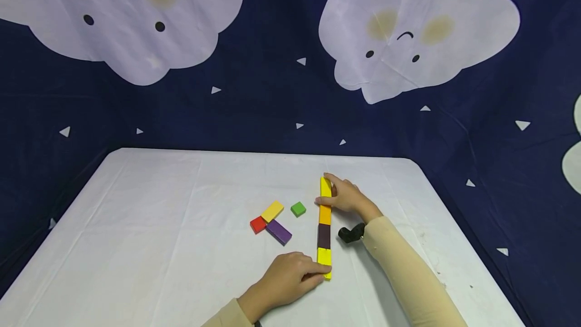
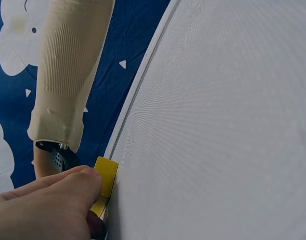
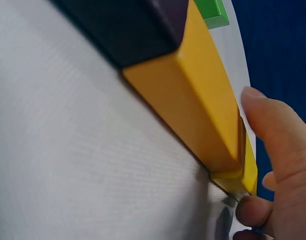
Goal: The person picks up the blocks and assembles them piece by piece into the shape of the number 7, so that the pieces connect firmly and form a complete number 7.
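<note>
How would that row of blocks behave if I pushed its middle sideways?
The row would probably split at its seams: no fastening shows between the blocks. Flat faces suggest it would slide rather than roll, and crisp, straight edges suggest stiff blocks.

R fingers (image 3: 280, 130) nr yel blk (image 3: 249, 172) & orange blk (image 3: 195, 107).

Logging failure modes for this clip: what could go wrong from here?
1. The left hand and right hand hold the ends of the block row; uneven pressure could buckle it at the dark purple block, which neither touches.
2. The black wrist device sits beside the row; a right-hand twist might knock blocks askew.
</note>
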The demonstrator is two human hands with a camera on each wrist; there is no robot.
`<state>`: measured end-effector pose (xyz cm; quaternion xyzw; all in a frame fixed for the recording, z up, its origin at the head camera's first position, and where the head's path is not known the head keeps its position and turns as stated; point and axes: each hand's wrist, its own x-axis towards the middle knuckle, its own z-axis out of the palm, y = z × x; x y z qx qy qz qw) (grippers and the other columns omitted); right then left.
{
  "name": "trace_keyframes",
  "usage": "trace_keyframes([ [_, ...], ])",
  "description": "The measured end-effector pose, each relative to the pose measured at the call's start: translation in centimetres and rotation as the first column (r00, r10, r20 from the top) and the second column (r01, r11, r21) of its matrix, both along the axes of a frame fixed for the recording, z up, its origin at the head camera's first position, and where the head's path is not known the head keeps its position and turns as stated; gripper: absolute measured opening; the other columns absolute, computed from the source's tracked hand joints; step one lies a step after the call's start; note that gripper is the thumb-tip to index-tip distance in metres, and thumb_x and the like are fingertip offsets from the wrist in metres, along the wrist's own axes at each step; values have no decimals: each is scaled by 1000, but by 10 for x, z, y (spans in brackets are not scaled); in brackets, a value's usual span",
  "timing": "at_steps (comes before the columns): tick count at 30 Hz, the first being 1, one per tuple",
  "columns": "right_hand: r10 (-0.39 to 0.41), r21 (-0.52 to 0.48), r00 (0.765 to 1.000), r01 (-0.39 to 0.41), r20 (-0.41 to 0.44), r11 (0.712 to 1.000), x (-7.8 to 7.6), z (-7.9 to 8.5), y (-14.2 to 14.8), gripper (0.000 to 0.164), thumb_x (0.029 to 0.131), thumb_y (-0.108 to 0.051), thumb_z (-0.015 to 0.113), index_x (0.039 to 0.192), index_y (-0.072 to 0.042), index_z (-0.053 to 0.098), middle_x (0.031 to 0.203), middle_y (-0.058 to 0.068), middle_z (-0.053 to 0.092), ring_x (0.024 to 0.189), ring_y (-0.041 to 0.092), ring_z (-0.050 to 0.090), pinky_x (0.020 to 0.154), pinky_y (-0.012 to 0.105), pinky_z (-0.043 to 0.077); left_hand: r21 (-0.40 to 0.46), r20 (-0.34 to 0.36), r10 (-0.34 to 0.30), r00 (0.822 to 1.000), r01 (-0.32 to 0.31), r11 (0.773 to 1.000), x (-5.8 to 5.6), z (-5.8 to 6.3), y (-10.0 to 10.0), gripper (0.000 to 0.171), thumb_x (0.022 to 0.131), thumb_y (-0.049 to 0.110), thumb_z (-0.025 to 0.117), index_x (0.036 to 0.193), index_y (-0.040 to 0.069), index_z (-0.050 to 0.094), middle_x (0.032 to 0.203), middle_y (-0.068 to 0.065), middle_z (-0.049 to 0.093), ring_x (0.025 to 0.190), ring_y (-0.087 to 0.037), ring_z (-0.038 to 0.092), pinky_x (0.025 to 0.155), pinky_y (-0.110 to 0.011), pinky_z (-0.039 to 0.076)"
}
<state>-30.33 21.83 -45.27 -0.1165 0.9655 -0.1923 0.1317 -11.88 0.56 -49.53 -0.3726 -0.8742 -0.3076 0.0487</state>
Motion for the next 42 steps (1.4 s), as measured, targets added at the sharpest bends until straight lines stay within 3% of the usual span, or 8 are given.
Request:
trace_keyframes([
  [5, 29, -76, 999, -33, -45, 997, -2, 0, -1, 85, 81, -59, 73, 152, -29, 38, 86, 5, 52, 85, 21, 46, 74, 36, 38, 2, -3, -1, 1000, 1, 1000, 0, -1, 0, 24, 96, 34, 64, 118, 35, 73, 69, 19, 59, 64, 7, 40, 58, -10, 30],
  [15, 179, -152, 977, -195, -113, 969, 1, 4, -17, 75, 82, -48, 78, 147, -24, 48, 84, -2, 58, 88, 20, 46, 79, 34, 39, 0, 20, -12, 1000, 12, 1000, -1, 0, 0, 23, 97, 34, 63, 118, 34, 73, 72, 19, 62, 65, 7, 41, 59, -10, 32],
  [23, 243, -136, 965, -255, -100, 957, 10, 10, -36, 70, 81, -46, 80, 142, -23, 55, 89, -6, 60, 93, 17, 47, 81, 33, 41, 1, 19, -18, 1000, 18, 1000, -1, 1, -1, 23, 97, 35, 62, 117, 34, 74, 72, 19, 62, 66, 8, 43, 59, -10, 33],
  [34, 350, -52, 931, -357, -108, 933, 18, 9, -53, 64, 74, -46, 85, 131, -24, 64, 89, -11, 62, 87, 11, 48, 82, 32, 38, 5, 13, -21, 1000, 21, 1000, -1, 2, -2, 23, 98, 35, 62, 118, 34, 74, 81, 18, 68, 71, 8, 51, 63, -10, 37],
  [42, 371, -62, 924, -378, -96, 924, 22, 10, -57, 57, 75, -40, 86, 126, -21, 67, 92, -10, 64, 90, 10, 51, 84, 32, 41, 10, 18, -30, 999, 30, 1000, -2, 1, -2, 23, 98, 35, 61, 118, 33, 74, 82, 18, 69, 72, 9, 51, 64, -10, 38],
])
